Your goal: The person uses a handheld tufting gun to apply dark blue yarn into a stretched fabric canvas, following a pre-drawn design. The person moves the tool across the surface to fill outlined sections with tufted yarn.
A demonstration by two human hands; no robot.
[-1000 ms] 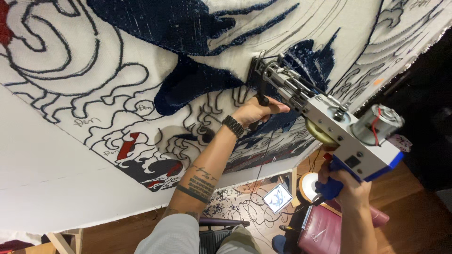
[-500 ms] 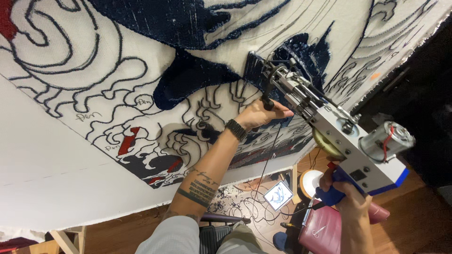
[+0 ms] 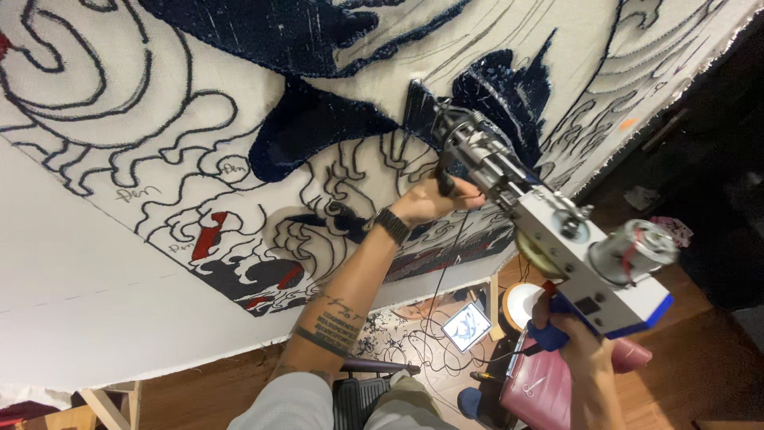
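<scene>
Two hands on one tool. Our left hand (image 3: pixel 434 199) is closed around the front grip of the tufting gun (image 3: pixel 549 235), just behind its nose; a dark watch (image 3: pixel 391 225) sits on that wrist. Our right hand (image 3: pixel 577 342) is wrapped around the gun's blue rear handle, under the blue-and-white housing and the silver motor. The gun's nose presses against the stretched cloth (image 3: pixel 119 302), at the edge of a dark blue tufted patch (image 3: pixel 318 131). Black drawn wave outlines cover the cloth about it, with small red fills (image 3: pixel 208 239) lower left. Below, on the wooden floor (image 3: pixel 700 374), we note a tablet (image 3: pixel 468 325), a thin black cord and a pink case (image 3: pixel 541 390).
</scene>
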